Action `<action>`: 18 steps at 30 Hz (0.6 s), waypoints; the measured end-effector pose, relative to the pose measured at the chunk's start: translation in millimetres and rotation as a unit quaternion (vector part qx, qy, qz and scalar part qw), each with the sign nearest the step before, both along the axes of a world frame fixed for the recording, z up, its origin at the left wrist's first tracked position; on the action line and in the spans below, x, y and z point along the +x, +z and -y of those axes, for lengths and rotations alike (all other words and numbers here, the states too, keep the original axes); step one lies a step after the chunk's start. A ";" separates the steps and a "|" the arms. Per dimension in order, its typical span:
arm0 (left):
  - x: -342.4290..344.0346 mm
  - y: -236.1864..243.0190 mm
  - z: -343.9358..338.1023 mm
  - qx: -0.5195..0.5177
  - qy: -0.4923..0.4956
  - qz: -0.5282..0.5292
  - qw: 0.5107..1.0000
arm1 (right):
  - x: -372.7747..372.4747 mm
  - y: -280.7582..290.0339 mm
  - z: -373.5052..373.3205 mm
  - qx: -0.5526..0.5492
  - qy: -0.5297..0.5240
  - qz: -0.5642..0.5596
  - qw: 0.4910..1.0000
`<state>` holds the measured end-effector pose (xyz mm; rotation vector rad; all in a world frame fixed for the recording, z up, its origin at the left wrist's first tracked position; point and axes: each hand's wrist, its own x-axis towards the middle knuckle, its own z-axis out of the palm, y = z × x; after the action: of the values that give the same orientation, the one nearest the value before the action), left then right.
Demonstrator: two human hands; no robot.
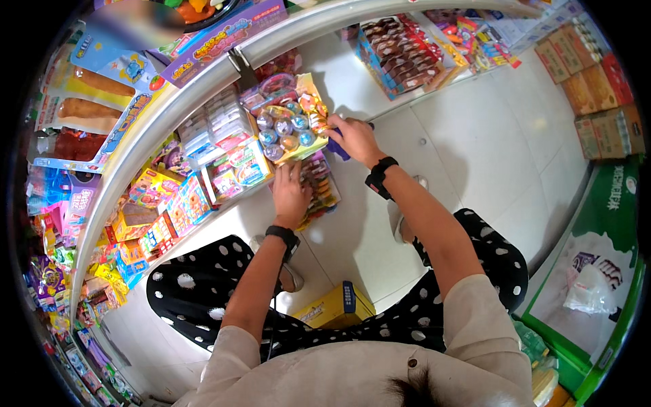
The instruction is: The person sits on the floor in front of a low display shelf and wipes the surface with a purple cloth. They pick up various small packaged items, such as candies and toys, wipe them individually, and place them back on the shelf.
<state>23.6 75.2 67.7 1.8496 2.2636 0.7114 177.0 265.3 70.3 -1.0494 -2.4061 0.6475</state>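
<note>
A yellow display box (308, 95) of round, clear-topped candy containers (285, 129) lies at the front of the low shelf, tilted toward me. My left hand (291, 193) has its fingers curled at the box's lower edge, beside a carton of packaged snacks (319, 180) partly hidden under it. My right hand (352, 139) grips the box's right side, near a dark purple object (338, 150) whose shape I cannot make out fully. Left of the box stand a stack of pale packages (213, 125) and an open box of colourful packets (237, 173).
The shelf's curved pale rail (122, 190) runs above more sweets. A box of chocolate snacks (400, 51) stands at the back. Brown cartons (593, 88) and a green-framed unit (586, 285) line the right. A yellow box (325, 308) lies on the tiled floor between my legs (190, 285).
</note>
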 end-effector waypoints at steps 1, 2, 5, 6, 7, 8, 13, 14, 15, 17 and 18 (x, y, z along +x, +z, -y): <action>-0.2 2.4 -1.6 -0.008 -0.004 0.016 1.000 | -0.7 -1.5 -0.4 0.007 0.008 0.000 1.000; -0.7 -0.5 -1.8 -0.014 -0.013 0.018 1.000 | -1.0 -3.3 0.6 -0.017 -0.014 -0.013 1.000; -3.2 -6.5 -1.4 -0.020 -0.029 0.013 0.999 | -4.6 -11.3 2.6 -0.067 -0.070 -0.050 0.994; -0.4 -6.0 -2.0 -0.016 -0.032 0.007 0.999 | -3.9 -15.7 4.1 -0.070 -0.084 -0.058 0.992; 2.0 -5.5 -2.5 -0.012 -0.034 0.001 0.999 | -3.5 -19.3 5.7 -0.073 -0.097 -0.067 0.990; 3.3 -4.8 -3.1 -0.003 -0.034 0.003 0.999 | -3.8 -24.8 7.8 -0.073 -0.114 -0.083 0.987; 13.6 10.2 -7.1 0.022 -0.019 0.023 0.999 | -3.8 -36.5 18.0 -0.081 -0.169 -0.095 0.978; 15.0 14.3 -9.3 0.037 -0.036 0.022 0.998 | -7.5 -35.6 19.6 -0.073 -0.163 -0.101 0.979; 19.2 23.4 -16.7 0.054 -0.056 0.024 0.997 | -7.2 -37.0 19.2 -0.063 -0.160 -0.106 0.979; 27.7 43.7 -32.9 0.084 -0.076 0.018 0.993 | -3.9 -41.0 18.6 -0.054 -0.149 -0.113 0.981; 32.9 56.1 -45.0 0.099 -0.077 0.011 0.992 | -1.7 -41.5 17.3 -0.053 -0.143 -0.114 0.982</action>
<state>56.5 120.1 123.8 2.0647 2.0752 0.9545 175.3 248.0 28.8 -1.2599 -1.9955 0.7554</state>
